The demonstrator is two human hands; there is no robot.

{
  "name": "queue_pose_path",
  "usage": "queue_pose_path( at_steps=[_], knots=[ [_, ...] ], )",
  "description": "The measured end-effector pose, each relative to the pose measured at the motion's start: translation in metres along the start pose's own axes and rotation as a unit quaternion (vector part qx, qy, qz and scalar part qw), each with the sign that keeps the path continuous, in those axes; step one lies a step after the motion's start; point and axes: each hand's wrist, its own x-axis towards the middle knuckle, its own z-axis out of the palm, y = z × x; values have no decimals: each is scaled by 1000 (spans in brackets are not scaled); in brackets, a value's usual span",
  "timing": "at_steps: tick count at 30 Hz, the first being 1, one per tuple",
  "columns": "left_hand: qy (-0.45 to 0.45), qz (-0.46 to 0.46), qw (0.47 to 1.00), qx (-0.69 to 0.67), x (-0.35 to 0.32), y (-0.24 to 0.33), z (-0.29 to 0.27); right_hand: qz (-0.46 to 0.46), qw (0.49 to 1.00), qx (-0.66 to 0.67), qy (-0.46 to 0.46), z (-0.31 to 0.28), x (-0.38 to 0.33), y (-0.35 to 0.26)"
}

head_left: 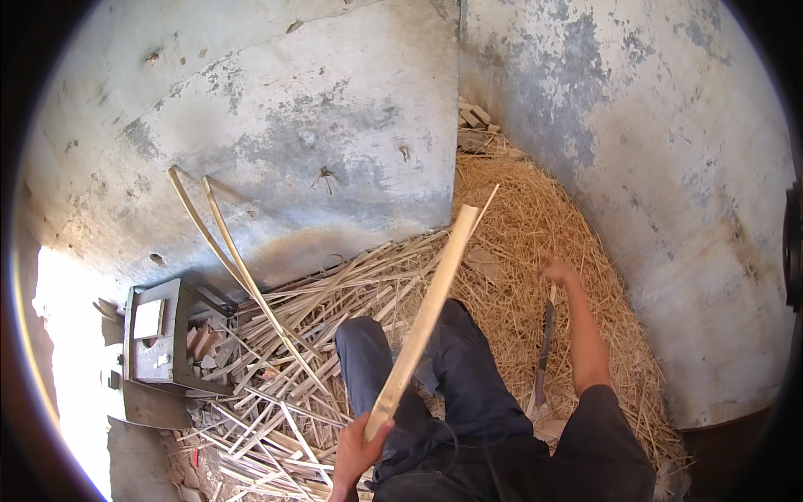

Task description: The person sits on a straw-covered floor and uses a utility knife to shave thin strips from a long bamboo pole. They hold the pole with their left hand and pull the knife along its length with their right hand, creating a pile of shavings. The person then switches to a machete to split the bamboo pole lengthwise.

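My left hand [361,448] is closed round the near end of a long, pale split bamboo strip [424,330]. The strip slants up and away over my knees, and a thin sliver stands apart from it at the far end. To the right, my right hand [559,270] is curled at the end of a long, narrow, dark-bladed knife [544,350]. The blade runs from that hand back toward my body, over the straw. Its grip is mostly hidden by my fingers. The knife and the bamboo strip are apart.
Straw-like shavings [535,209] heap up ahead and to the right. Many split strips [284,427] litter the floor at left, beside an upturned wooden stool [159,335]. Two long bent strips [230,255] lean near the peeling wall [335,109]. Bricks [474,115] lie at the back.
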Motion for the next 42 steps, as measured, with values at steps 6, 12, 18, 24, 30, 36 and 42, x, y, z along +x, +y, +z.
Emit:
queue_pose_path(
  at_steps=[6,12,18,24,30,36,42],
  knots=[
    [78,51,996,11,29,10,4,68,980,41,-180,124,-85,4],
    [69,118,990,-35,48,38,12,-62,966,242,64,151,-151,-23],
    [-30,141,977,-158,63,73,21,-197,886,395,145,63,-247,-134],
    [-148,145,944,-256,63,104,29,-456,798,314,240,-2,-338,-195],
    [-178,152,930,-282,60,114,35,-528,772,248,253,-10,-363,-211],
    [-124,194,941,-247,57,114,38,-518,777,216,286,-9,-363,-214],
    [-19,231,964,-128,47,127,36,-520,776,187,302,-18,-362,-217]
  ],
)
